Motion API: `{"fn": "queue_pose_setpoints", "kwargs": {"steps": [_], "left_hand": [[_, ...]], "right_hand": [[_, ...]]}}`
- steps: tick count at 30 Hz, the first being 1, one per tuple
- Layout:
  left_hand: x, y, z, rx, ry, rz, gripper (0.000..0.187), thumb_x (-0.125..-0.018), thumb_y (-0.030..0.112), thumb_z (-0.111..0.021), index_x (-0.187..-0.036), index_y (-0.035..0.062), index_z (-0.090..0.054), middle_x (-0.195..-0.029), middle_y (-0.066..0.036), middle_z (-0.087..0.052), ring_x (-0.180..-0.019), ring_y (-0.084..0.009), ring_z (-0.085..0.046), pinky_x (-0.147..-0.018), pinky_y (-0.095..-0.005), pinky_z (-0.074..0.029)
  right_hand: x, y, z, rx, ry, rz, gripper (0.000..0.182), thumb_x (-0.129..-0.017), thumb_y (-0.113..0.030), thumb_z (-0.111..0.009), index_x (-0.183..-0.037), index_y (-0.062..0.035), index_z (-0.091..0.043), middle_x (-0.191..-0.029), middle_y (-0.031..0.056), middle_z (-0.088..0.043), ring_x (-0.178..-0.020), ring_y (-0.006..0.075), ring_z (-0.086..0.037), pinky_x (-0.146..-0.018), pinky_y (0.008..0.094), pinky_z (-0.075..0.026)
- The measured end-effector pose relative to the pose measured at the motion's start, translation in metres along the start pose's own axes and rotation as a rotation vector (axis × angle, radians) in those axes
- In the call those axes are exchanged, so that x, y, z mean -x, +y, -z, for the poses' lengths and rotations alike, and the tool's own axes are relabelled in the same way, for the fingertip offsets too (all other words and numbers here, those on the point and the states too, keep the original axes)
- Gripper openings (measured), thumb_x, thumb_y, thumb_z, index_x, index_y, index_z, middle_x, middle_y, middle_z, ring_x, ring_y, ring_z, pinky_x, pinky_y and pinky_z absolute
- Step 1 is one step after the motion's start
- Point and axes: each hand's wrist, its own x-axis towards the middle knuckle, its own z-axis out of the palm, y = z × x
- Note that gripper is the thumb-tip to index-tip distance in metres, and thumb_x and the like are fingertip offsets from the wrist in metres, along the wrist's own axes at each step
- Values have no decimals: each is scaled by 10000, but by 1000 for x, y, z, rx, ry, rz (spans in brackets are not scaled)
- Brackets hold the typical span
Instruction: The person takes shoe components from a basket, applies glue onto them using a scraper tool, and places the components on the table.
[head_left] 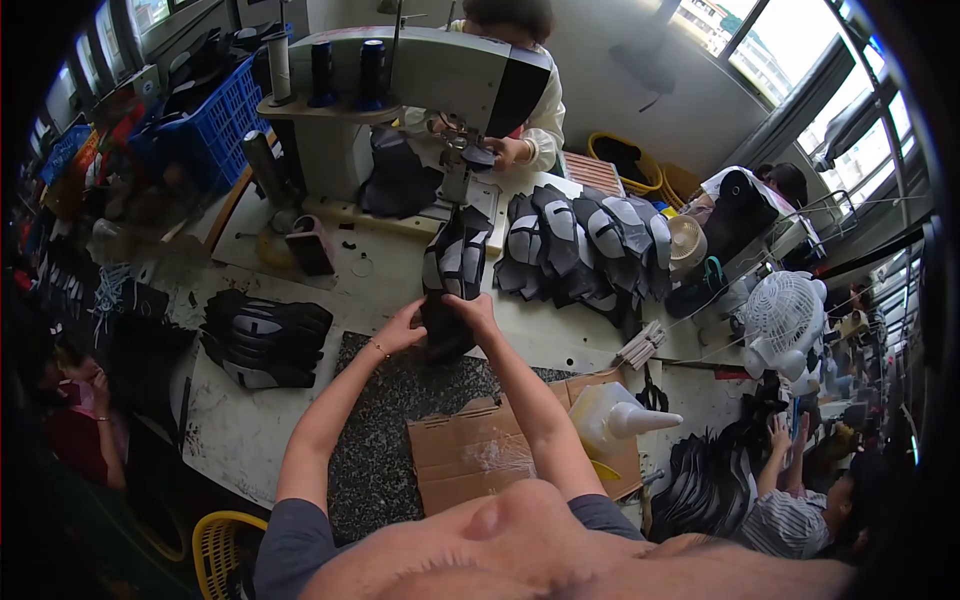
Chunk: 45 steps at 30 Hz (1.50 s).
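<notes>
A strip of black and grey shoe uppers (458, 258) lies before me, its far end near the sewing machine's bed. My left hand (403, 328) grips its left edge near the close end. On the opposite edge, my right hand (474, 312) has its thumb on top and the other fingers mostly hidden. A neat stack of similar black and grey uppers (266, 338) lies to the left of my hands. To the right, a wide overlapping pile of uppers (583, 247) covers part of the white table.
A sewing machine (430, 80) stands ahead, with a co-worker's hand (512, 151) at its needle area. Near my right forearm are a glue bottle (612, 418) and cardboard (465, 455). A white fan (785, 318) stands right; a blue crate (212, 130) is at the far left.
</notes>
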Motion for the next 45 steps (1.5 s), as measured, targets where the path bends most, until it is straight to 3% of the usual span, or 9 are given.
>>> {"fn": "queue_pose_setpoints", "kwargs": {"steps": [8, 15, 22, 27, 30, 36, 40, 42, 45], "left_hand": [[89, 200, 72, -1054, -94, -479, 1272, -437, 259, -886, -1484, 218, -166, -1498, -122, -207, -1414, -291, -165, -1128, -529, -159], [165, 277, 75, -735, -264, -496, 1046, -422, 300, -874, -1349, 152, -412, -1106, -104, -445, -1102, -290, -445, -983, -414, -337], [228, 300, 68, -879, 97, -515, 1139, -428, 235, -875, -1420, 142, -323, -1419, -137, -282, -1348, -355, -245, -1131, -471, -221], [233, 223, 68, -609, 439, -351, 1085, -599, 376, -835, -1457, 105, -229, -1423, -181, -257, -1325, -379, -257, -1095, -453, -259], [219, 135, 58, -465, 395, 23, 1024, -656, 361, -811, -1440, 46, -233, -1374, -214, -304, -1294, -371, -317, -1085, -401, -290], [145, 32, 28, -78, 270, 470, 1099, -602, 435, -835, -1383, -95, -275, -1311, -265, -461, -1221, -351, -471, -1016, -390, -394], [84, -57, 8, -170, 331, 416, 1123, -567, 348, -839, -1383, -125, -228, -1308, -274, -462, -1221, -350, -475, -1002, -377, -411], [71, 2, 11, -162, 248, 567, 1085, -573, 297, -821, -1381, -122, -230, -1337, -279, -436, -1252, -341, -449, -1015, -369, -401], [45, 5, -8, -57, 405, 274, 946, -647, 172, -748, -1400, -82, -234, -1342, -250, -440, -1246, -316, -451, -1023, -352, -383]], "right_hand": [[139, -146, 44, 781, -528, 560, 469, -556, -298, -784, -849, 38, -637, -684, 136, -630, -640, 248, -624, -626, 346, -494], [238, -223, 41, 1126, -847, 793, 382, -520, -242, -762, -810, -12, -667, -690, 157, -634, -683, 321, -633, -607, 389, -497], [282, -245, 32, 1205, -721, 900, 409, -521, -288, -778, -822, -33, -674, -736, 151, -648, -731, 339, -630, -653, 402, -497], [210, -185, 52, 842, -466, 846, 416, -566, -286, -778, -855, -2, -683, -743, 151, -665, -697, 288, -653, -672, 361, -514], [178, -149, 51, 486, -460, 588, 373, -635, -182, -794, -893, 53, -665, -771, 53, -672, -689, 102, -606, -651, 277, -505], [134, -99, 36, 170, -199, 448, 313, -695, -194, -811, -861, 28, -667, -766, 30, -659, -665, 93, -586, -604, 253, -484], [74, -59, 46, -151, 28, 551, 261, -724, -204, -783, -815, 8, -660, -718, -13, -626, -648, 71, -539, -601, 245, -454], [41, -38, 63, -120, 98, 441, 252, -742, -210, -775, -819, -6, -649, -719, -23, -612, -644, 65, -521, -586, 239, -431], [-6, 21, 85, -36, 65, 188, 200, -764, -201, -756, -776, -51, -625, -677, -37, -570, -598, 67, -493, -546, 245, -398]]}}
